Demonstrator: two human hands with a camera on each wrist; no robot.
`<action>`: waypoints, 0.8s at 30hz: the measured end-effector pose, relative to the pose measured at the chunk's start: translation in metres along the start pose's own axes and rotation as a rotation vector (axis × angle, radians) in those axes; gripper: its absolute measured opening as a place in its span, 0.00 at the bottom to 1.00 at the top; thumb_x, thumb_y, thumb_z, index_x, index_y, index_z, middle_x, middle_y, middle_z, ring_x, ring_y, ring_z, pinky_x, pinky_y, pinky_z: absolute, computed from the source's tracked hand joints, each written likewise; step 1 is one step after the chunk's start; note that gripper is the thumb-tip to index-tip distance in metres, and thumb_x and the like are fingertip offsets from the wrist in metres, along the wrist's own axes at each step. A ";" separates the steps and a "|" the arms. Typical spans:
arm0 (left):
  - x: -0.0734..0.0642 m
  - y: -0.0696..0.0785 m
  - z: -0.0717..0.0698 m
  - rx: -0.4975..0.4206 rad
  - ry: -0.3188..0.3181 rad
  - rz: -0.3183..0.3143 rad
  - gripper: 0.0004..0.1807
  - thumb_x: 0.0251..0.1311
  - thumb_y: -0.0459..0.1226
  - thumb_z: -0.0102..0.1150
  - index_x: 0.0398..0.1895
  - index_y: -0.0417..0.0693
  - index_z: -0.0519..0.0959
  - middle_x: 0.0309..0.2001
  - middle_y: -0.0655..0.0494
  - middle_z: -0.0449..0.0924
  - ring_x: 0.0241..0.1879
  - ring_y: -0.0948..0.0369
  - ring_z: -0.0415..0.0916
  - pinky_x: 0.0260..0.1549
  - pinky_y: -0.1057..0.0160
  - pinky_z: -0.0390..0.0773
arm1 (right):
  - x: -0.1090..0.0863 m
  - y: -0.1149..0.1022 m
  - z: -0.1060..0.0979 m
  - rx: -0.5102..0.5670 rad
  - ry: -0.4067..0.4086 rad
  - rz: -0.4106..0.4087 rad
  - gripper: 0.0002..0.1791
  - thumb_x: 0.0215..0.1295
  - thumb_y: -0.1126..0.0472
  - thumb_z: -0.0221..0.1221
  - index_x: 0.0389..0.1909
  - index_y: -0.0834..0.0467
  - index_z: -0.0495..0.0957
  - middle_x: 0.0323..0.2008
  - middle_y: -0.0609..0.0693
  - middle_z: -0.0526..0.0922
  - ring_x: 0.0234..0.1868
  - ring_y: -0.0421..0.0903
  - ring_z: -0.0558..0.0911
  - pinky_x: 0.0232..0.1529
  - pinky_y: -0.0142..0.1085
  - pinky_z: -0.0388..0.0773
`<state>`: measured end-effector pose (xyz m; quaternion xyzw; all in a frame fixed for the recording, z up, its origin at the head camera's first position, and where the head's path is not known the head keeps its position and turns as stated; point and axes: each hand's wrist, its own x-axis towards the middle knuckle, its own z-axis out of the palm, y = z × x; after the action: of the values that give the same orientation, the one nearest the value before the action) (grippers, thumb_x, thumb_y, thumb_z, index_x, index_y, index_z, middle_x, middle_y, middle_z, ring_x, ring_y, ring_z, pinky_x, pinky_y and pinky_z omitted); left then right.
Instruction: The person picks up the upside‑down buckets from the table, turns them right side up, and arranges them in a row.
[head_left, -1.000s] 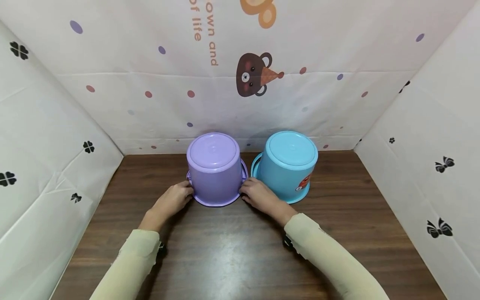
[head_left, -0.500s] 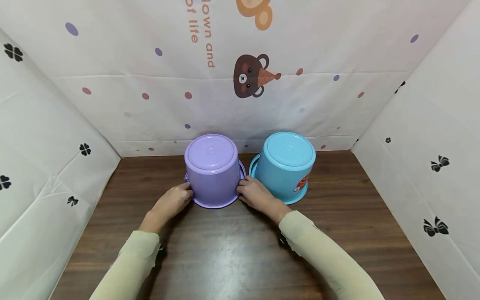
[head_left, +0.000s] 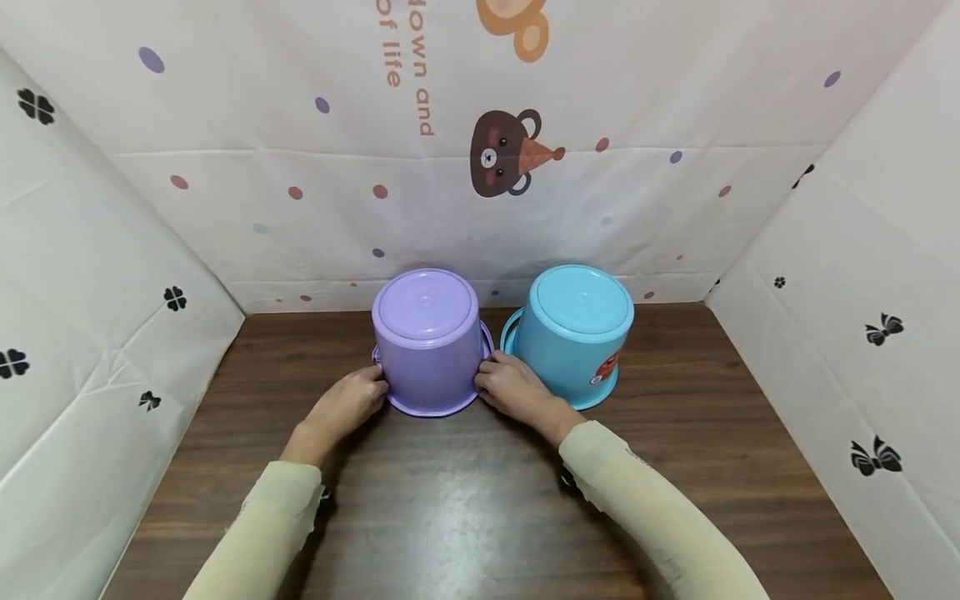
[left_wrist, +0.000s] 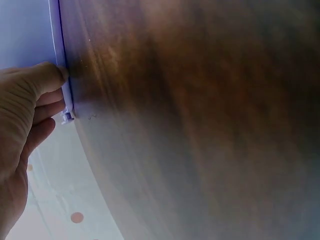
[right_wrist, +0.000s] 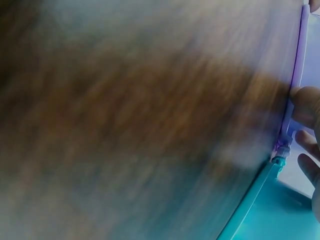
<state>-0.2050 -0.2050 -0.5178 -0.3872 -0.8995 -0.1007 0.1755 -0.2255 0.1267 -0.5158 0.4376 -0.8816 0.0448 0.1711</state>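
Note:
A purple bucket point(head_left: 427, 379) stands upside down on the wooden table, near the back wall. My left hand point(head_left: 347, 407) grips its rim on the left side; in the left wrist view the thumb point(left_wrist: 47, 77) presses the rim while the fingers curl behind it. On the opposite side my right hand point(head_left: 519, 390) holds the same rim, its thumb point(right_wrist: 306, 102) against the edge in the right wrist view. Just right of that hand is a light blue bucket point(head_left: 573, 367), also upside down, with a red sticker on its side. The fingertips behind the rim are partly hidden.
The wooden table point(head_left: 450, 517) is bounded by a printed back wall point(head_left: 337, 225) and white side walls, left point(head_left: 90, 333) and right point(head_left: 825, 333). The two buckets stand close together, with their handles hanging low between them.

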 end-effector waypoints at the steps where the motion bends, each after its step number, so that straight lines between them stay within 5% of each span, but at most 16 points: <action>1: 0.000 0.000 0.000 -0.001 0.005 0.006 0.09 0.49 0.21 0.68 0.22 0.40 0.80 0.29 0.51 0.75 0.26 0.55 0.73 0.25 0.58 0.78 | 0.000 0.000 0.000 0.001 0.005 -0.003 0.03 0.62 0.60 0.70 0.30 0.51 0.86 0.30 0.44 0.83 0.39 0.48 0.77 0.44 0.38 0.77; 24: -0.003 0.002 -0.006 -0.079 0.032 -0.051 0.09 0.44 0.23 0.68 0.23 0.43 0.79 0.31 0.51 0.75 0.27 0.57 0.73 0.25 0.60 0.78 | -0.002 0.001 -0.008 0.093 0.075 0.025 0.07 0.60 0.64 0.69 0.32 0.53 0.80 0.37 0.46 0.81 0.50 0.51 0.79 0.55 0.38 0.79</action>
<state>-0.2006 -0.2075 -0.5132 -0.3690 -0.9015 -0.1467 0.1720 -0.2231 0.1307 -0.5093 0.4320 -0.8770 0.1042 0.1830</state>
